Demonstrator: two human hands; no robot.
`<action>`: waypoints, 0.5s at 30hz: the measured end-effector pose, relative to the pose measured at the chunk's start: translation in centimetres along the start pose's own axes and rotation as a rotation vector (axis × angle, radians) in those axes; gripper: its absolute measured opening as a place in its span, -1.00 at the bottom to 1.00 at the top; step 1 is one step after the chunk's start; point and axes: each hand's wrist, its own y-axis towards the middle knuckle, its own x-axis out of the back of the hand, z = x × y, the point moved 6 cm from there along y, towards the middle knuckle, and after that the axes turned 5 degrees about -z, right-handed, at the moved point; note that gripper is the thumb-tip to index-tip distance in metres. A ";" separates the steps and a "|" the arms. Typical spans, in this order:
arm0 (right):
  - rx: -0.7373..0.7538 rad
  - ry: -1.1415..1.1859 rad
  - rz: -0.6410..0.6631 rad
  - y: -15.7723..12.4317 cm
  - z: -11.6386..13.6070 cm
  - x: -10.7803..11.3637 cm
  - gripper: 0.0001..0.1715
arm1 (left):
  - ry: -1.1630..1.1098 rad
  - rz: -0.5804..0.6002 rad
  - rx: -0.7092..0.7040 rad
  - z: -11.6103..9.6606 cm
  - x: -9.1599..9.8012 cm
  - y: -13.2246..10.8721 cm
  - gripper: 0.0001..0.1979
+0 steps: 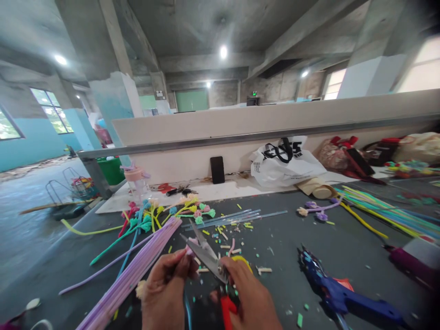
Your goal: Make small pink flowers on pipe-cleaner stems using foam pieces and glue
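My right hand (250, 298) grips red-handled scissors (206, 254) low in the middle, their blades open and pointing up-left. My left hand (168, 286) is closed in a pinch on a small pink piece of pipe cleaner (189, 250), held right at the blades. A cream pompom (140, 289) shows beside the left hand's knuckles. A thick bundle of lilac pipe cleaners (137, 270) lies on the dark table (343, 247) just left of that hand. Finished pipe-cleaner flowers (165, 213) lie farther back.
A blue glue gun (340, 295) lies right of my hands. Small cut scraps (233, 238) litter the table centre. Long coloured pipe cleaners (385, 211) fan out at the right. A white plastic bag (285, 167), a black phone (217, 169) and a pink-lidded jar (135, 181) stand by the back partition.
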 end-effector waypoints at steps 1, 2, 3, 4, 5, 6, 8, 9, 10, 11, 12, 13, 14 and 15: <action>-0.012 -0.018 -0.001 0.0 0.1 0.0 -0.42 | 0.053 0.007 -0.055 -0.3 0.1 0.0 -0.77; -0.028 -0.031 0.001 0.0 0.2 0.0 -0.40 | 0.109 0.015 -0.098 -0.5 0.2 0.0 -0.80; -0.044 -0.040 0.003 0.0 0.2 0.0 -0.39 | 0.167 0.025 -0.127 -0.7 0.3 0.0 -0.83; -0.061 -0.048 0.008 0.0 0.2 0.0 -0.39 | 0.225 0.038 -0.147 -0.9 0.3 -0.1 -0.85; -0.074 -0.057 0.013 0.0 0.2 0.0 -0.39 | 0.281 0.054 -0.162 -1.0 0.3 -0.1 -0.87; -0.085 -0.068 0.018 0.0 0.1 0.1 -0.40 | 0.329 0.066 -0.180 -1.2 0.2 -0.2 -0.89; -0.087 -0.088 0.039 0.1 0.0 0.1 -0.40 | 0.408 0.074 -0.218 -1.5 0.3 -0.2 -0.93; -0.078 -0.097 0.053 0.1 0.0 0.1 -0.38 | 0.435 0.067 -0.243 -1.6 0.4 -0.3 -0.95; -0.067 -0.103 0.065 0.1 -0.1 0.1 -0.37 | 0.456 0.062 -0.267 -1.7 0.4 -0.3 -0.95; -0.057 -0.107 0.074 0.1 -0.1 0.0 -0.36 | 0.474 0.059 -0.287 -1.8 0.5 -0.3 -0.95; -0.049 -0.110 0.080 0.0 -0.2 -0.1 -0.35 | 0.486 0.058 -0.305 -1.8 0.5 -0.4 -0.96; -0.044 -0.110 0.082 0.0 -0.3 -0.2 -0.35 | 0.490 0.060 -0.319 -1.9 0.5 -0.4 -0.96; -0.040 -0.104 0.080 0.0 -0.3 -0.3 -0.36 | 0.489 0.063 -0.330 -1.9 0.4 -0.5 -0.97; -0.035 -0.092 0.078 0.0 -0.3 -0.4 -0.37 | 0.488 0.072 -0.329 -1.9 0.3 -0.5 -0.97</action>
